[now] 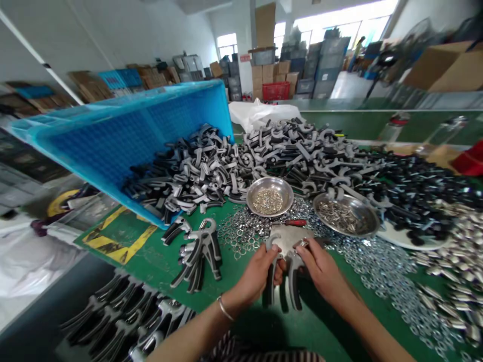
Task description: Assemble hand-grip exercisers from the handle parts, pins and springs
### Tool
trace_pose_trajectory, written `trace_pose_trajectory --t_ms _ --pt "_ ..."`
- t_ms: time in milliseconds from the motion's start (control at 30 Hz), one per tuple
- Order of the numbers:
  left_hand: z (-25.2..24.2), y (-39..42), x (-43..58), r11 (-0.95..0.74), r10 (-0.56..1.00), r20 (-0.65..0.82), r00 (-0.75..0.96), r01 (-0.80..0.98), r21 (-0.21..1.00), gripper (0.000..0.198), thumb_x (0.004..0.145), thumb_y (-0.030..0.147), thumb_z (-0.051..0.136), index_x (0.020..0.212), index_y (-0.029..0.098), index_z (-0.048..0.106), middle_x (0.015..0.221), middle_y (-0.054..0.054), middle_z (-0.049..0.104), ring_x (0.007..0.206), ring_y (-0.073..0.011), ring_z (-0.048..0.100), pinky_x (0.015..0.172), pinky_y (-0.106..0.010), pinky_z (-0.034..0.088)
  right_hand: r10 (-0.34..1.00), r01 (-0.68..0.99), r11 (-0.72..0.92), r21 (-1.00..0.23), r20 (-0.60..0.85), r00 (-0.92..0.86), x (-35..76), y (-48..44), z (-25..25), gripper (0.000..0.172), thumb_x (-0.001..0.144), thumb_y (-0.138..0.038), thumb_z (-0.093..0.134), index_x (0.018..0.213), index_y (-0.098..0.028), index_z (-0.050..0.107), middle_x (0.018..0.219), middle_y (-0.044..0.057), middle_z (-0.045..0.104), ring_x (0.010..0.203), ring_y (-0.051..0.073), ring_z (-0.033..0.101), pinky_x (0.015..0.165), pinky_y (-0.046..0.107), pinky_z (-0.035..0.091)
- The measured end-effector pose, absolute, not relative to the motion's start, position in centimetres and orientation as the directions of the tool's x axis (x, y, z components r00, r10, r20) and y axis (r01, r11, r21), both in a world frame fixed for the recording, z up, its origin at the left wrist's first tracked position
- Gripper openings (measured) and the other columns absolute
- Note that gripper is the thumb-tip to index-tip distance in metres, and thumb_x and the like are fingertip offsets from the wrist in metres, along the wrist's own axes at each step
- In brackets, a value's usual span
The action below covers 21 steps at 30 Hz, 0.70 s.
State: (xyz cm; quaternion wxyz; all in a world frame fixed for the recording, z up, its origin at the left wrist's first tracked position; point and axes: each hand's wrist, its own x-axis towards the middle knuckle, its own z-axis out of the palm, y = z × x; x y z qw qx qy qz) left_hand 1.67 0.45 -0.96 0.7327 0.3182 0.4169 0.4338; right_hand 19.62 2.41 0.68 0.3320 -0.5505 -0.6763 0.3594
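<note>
My left hand [258,274] and my right hand [320,266] both grip a grey and black two-handled tool [289,251] that rests on the green table [320,322]. The left fingers wrap its left handle. The right fingertips pinch a small metal piece at its top right. A red-handled screwdriver [296,222] lies just beyond the tool. Loose metal rings [241,234] are scattered around it.
A tilted blue crate [124,136] spills grey and black handle parts [196,171]. Two steel bowls [269,196] [345,215] hold small hardware. Assembled tools [198,251] lie at left, more [124,317] at the near left. Black parts [422,196] and metal pieces [460,261] fill the right.
</note>
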Motion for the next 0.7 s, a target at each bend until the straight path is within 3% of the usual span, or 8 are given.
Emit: trace_pose_trajectory --t_ms 100,300,500,700 --pt "-0.8 -1.2 0.7 0.445 0.889 -0.377 0.262 -0.292 0.847 0.047 0.091 0.066 0.046 0.107 0.022 0.047 0.061 0.006 0.055 0.040 -0.0075 0.041 0.039 -0.018 0.029 0.958 0.623 0.200 -0.756 0.019 -0.285 18.2 1.1 0.9 0.027 0.100 -0.047 0.040 0.083 -0.025 0.046 0.068 0.000 0.061 0.064 0.021 0.059 0.063 0.030 0.041" --pt "-0.2 -2.3 0.4 0.411 0.886 -0.377 0.271 -0.077 0.908 0.052 0.090 0.071 0.041 0.106 0.022 0.044 0.053 0.008 0.052 0.031 -0.0077 0.037 0.032 -0.018 0.026 0.934 0.720 0.234 -0.653 -0.053 -0.352 17.6 -0.4 1.7 0.027 0.101 -0.047 0.034 0.085 -0.026 0.042 0.070 0.002 0.061 0.066 0.024 0.063 0.061 0.030 0.038" --pt "-0.5 -3.4 2.2 0.270 0.946 -0.279 0.166 0.073 0.960 0.045 0.097 0.064 0.031 0.106 0.022 0.045 0.049 0.010 0.045 0.031 -0.0084 0.034 0.034 -0.019 0.027 0.930 0.613 0.217 -0.759 -0.031 -0.367 18.0 -1.0 1.5 0.027 0.102 -0.045 0.033 0.087 -0.025 0.044 0.074 0.001 0.061 0.069 0.021 0.062 0.064 0.029 0.042" --pt "-1.0 -3.8 1.7 0.068 0.971 -0.144 0.190 0.356 0.932 0.040 0.101 0.051 0.029 0.120 0.019 0.045 0.062 0.001 0.058 0.054 -0.0172 0.059 0.054 -0.028 0.044 0.902 0.540 0.157 -0.827 -0.103 -0.420 18.9 -1.4 2.4 0.030 0.102 -0.047 0.036 0.086 -0.024 0.047 0.070 -0.001 0.059 0.066 0.019 0.059 0.062 0.029 0.042"
